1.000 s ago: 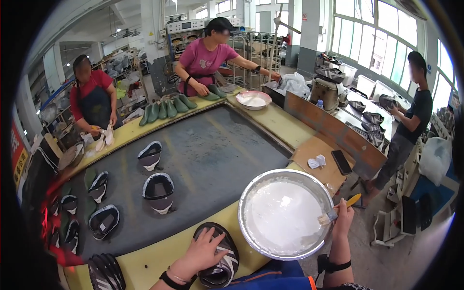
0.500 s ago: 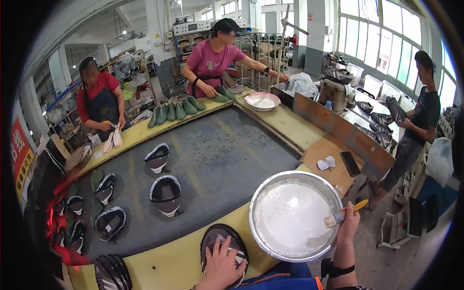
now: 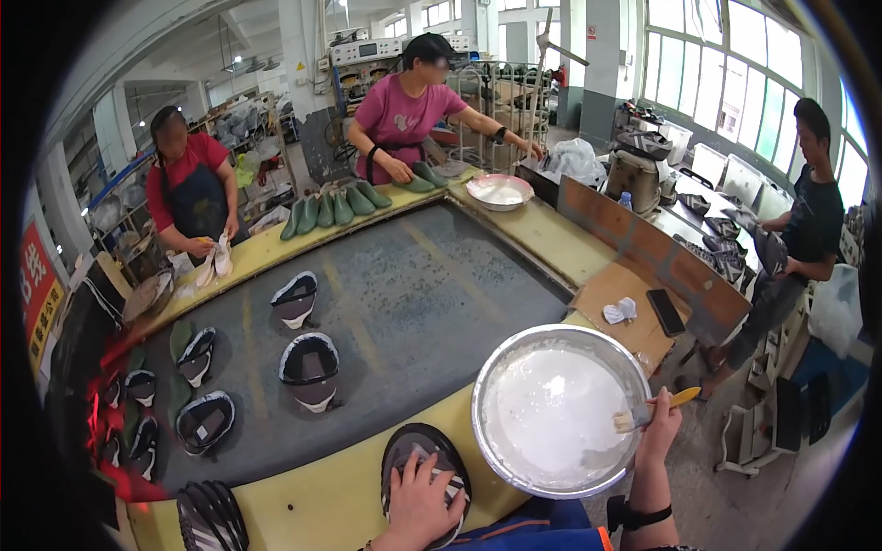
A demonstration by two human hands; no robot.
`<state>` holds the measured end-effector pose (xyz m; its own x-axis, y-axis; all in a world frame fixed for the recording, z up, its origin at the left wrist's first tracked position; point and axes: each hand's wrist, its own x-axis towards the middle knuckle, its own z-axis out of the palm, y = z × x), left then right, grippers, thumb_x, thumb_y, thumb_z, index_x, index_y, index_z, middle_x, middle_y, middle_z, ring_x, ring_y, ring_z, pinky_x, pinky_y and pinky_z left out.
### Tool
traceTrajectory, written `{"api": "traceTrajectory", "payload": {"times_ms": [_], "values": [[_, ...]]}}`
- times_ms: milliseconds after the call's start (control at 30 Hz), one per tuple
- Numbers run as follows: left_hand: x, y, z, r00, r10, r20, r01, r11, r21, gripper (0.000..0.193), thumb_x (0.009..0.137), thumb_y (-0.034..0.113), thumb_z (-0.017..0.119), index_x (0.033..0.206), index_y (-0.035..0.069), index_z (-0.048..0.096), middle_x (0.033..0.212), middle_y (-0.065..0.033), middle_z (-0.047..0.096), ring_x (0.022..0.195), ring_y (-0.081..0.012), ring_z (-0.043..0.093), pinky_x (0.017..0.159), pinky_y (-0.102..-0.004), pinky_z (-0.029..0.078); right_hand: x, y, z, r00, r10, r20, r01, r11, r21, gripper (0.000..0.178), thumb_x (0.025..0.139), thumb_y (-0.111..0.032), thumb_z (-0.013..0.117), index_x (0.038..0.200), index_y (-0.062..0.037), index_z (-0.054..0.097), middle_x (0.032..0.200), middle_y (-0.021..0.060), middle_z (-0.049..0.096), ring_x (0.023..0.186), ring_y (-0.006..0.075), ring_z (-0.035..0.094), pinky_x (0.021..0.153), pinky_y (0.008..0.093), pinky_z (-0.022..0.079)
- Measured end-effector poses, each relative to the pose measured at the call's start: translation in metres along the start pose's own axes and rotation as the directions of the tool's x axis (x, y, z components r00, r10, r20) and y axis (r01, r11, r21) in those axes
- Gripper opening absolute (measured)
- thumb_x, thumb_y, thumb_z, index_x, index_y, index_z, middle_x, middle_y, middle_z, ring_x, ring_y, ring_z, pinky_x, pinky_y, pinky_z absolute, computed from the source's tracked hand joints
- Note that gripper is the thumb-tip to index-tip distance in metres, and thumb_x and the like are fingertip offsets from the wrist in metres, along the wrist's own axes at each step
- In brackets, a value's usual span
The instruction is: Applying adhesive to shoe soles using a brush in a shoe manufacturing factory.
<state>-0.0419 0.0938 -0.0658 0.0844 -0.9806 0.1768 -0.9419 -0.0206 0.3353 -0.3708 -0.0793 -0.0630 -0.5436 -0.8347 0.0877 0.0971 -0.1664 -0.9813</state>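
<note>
My left hand [image 3: 423, 500] lies with spread fingers on top of a dark grey shoe upper [image 3: 448, 456] with pale stripes, at the near table edge. In my right hand [image 3: 660, 427] is a paintbrush [image 3: 634, 420] with a yellow handle, its pale bristles over the right side of a metal basin [image 3: 478, 404]. White liquid [image 3: 551, 413] fills much of that basin. To the left of my left hand stands a bunch of dark shoe uppers [image 3: 213, 516].
Several shoe uppers [image 3: 310, 367] sit on the dark conveyor belt [image 3: 432, 312]. Green shoe lasts [image 3: 326, 211] line the far edge beside a shallow bowl [image 3: 499, 191]. A phone [image 3: 665, 312] and crumpled white cloth [image 3: 619, 310] lie right. Three other people work around.
The uppers on the belt have shifted slightly left. My brush has moved a little left over the basin. At the right, a person has lowered the shoe they hold.
</note>
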Motion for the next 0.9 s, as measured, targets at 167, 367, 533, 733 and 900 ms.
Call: {"api": "traceTrajectory", "payload": {"times_ms": [167, 367, 533, 733, 900], "values": [[-0.0004, -0.002, 0.0023, 1.0, 0.006, -0.006, -0.006, 1.0, -0.017, 0.037, 0.078, 0.035, 0.068, 0.107, 0.012, 0.07, 0.132, -0.0174, 0.055, 0.13, -0.0436, 0.041, 0.101, -0.0645, 0.033, -0.0011, 0.0005, -0.0001, 1.0, -0.004, -0.003, 0.004, 1.0, 0.003, 0.031, 0.097, -0.036, 0.06, 0.078, -0.0104, 0.057, 0.067, -0.0048, 0.05, 0.047, 0.0017, 0.037, 0.042, 0.0202, 0.027], [0.0001, -0.0017, 0.0032, 1.0, 0.009, -0.023, -0.01, 1.0, -0.024, 0.036, 0.078, 0.034, 0.068, 0.106, 0.012, 0.07, 0.131, -0.0173, 0.055, 0.129, -0.0438, 0.042, 0.101, -0.0639, 0.034, -0.0004, 0.0005, 0.0012, 1.0, -0.02, 0.011, 0.02, 1.0, 0.002, 0.031, 0.097, -0.036, 0.06, 0.08, -0.0105, 0.056, 0.065, -0.0051, 0.051, 0.046, 0.0013, 0.036, 0.041, 0.02, 0.026], [0.0006, -0.0019, 0.003, 1.0, 0.009, -0.022, -0.01, 0.999, -0.032, 0.035, 0.077, 0.033, 0.069, 0.106, 0.013, 0.07, 0.13, -0.0171, 0.056, 0.129, -0.0437, 0.042, 0.101, -0.0638, 0.034, -0.0021, -0.001, 0.0018, 1.0, -0.025, 0.003, 0.025, 1.0, -0.012, 0.032, 0.097, -0.036, 0.06, 0.078, -0.0103, 0.056, 0.063, -0.006, 0.047, 0.046, 0.0013, 0.034, 0.042, 0.0202, 0.024], [-0.0001, -0.0028, 0.004, 1.0, 0.015, -0.024, -0.016, 1.0, -0.021, 0.036, 0.077, 0.034, 0.069, 0.106, 0.013, 0.07, 0.13, -0.0167, 0.056, 0.13, -0.0431, 0.042, 0.101, -0.064, 0.034, -0.0013, 0.0013, 0.0008, 1.0, -0.028, 0.003, 0.028, 0.999, -0.023, 0.033, 0.097, -0.036, 0.06, 0.077, -0.0103, 0.056, 0.063, -0.0064, 0.047, 0.046, 0.0012, 0.033, 0.042, 0.0203, 0.024], [-0.0004, -0.0042, 0.0056, 0.999, 0.029, -0.035, -0.03, 0.999, -0.023, 0.038, 0.078, 0.036, 0.068, 0.106, 0.012, 0.07, 0.129, -0.0177, 0.056, 0.131, -0.0419, 0.041, 0.098, -0.0676, 0.035, 0.0005, 0.0037, -0.0014, 0.999, -0.028, 0.031, 0.029, 0.999, -0.014, 0.032, 0.097, -0.036, 0.06, 0.078, -0.0102, 0.056, 0.064, -0.0061, 0.048, 0.046, 0.0009, 0.034, 0.042, 0.0201, 0.025]]}}
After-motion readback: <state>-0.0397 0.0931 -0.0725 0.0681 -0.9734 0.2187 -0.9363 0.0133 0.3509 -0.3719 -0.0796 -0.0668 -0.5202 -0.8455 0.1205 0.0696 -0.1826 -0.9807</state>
